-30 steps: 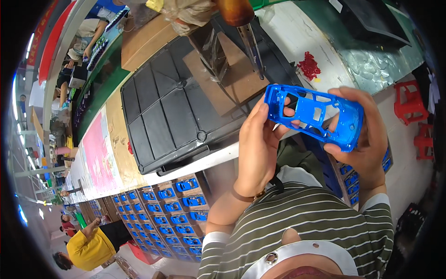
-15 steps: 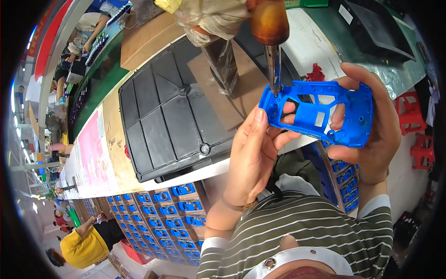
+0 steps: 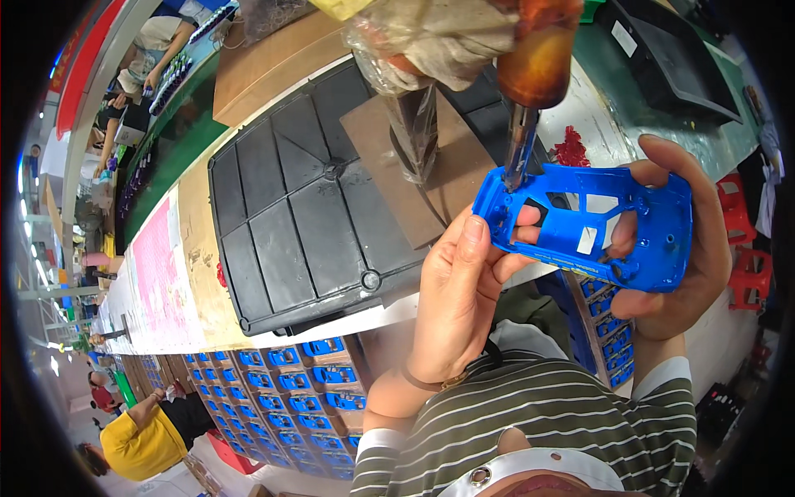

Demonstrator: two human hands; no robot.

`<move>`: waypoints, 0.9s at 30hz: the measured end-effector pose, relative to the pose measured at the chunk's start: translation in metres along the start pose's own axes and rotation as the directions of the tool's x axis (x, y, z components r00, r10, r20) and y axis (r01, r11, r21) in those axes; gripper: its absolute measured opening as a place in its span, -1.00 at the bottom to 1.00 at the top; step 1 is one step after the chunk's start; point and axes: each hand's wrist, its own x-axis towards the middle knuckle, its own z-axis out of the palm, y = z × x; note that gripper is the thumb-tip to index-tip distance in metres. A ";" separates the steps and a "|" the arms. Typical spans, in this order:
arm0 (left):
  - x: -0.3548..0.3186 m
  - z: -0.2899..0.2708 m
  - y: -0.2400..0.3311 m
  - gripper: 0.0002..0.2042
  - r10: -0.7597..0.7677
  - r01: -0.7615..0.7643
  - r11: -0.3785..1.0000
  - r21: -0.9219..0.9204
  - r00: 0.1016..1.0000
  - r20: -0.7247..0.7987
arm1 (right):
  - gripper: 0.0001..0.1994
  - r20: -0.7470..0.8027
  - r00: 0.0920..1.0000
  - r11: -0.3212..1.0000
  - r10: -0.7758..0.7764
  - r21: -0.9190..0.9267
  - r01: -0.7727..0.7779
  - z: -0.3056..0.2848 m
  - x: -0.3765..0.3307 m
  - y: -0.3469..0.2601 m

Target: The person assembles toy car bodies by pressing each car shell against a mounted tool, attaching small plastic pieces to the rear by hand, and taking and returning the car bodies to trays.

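Observation:
A blue plastic toy car body (image 3: 563,217) is held between my two hands, its hollow inside facing up. My left hand (image 3: 460,286) pinches its left end, thumb on the rim and fingers underneath, partly seen through the window openings. Round the right end curls my right hand (image 3: 694,224), thumb and fingers at opposite edges. A soldering-iron-like tool with an amber handle (image 3: 540,58) hangs from above, its metal shaft (image 3: 521,145) reaching down to the left end of the car body. Whether the tip touches the plastic is hard to make out.
A large black ribbed plastic lid (image 3: 290,207) lies on the workbench, with a brown board (image 3: 373,157) and a wrapped post on it. Red bits (image 3: 571,149) lie beyond the car body. Trays of blue car bodies (image 3: 298,389) stand below left. Red stools (image 3: 737,211) and a person in yellow (image 3: 145,443) are farther off.
In the picture, the hands, car body and tool all sit slightly farther right and lower, as does the wrapped post. Both hands keep their grip on the car body.

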 end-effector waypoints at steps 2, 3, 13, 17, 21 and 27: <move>-0.001 0.000 -0.001 -0.60 0.003 -0.003 1.000 -0.002 1.000 0.004 | 0.17 -0.062 0.997 0.999 0.040 0.035 -0.038 0.003 -0.003 -0.002; -0.001 -0.001 -0.001 -0.60 0.006 -0.006 1.000 -0.009 1.000 0.001 | 0.17 -0.080 0.995 0.998 0.054 0.048 -0.051 0.006 -0.003 -0.003; 0.002 0.001 0.000 -0.59 0.007 -0.007 1.000 -0.012 1.000 0.024 | 0.18 -0.212 0.970 0.993 0.117 0.058 -0.107 0.013 -0.003 -0.007; 0.000 -0.001 0.001 -0.58 0.010 -0.010 1.000 0.001 1.000 0.003 | 0.16 -0.224 0.968 0.992 0.114 0.073 -0.100 0.018 -0.003 -0.008; 0.000 0.002 0.000 -0.58 -0.004 0.004 1.000 -0.015 1.000 0.003 | 0.15 -0.207 0.972 0.994 0.107 0.051 -0.098 0.008 -0.006 -0.006; -0.001 0.002 0.001 -0.58 -0.007 0.007 0.999 -0.036 1.000 -0.007 | 0.14 -0.154 0.988 1.000 -0.006 -0.011 0.004 0.005 -0.007 0.000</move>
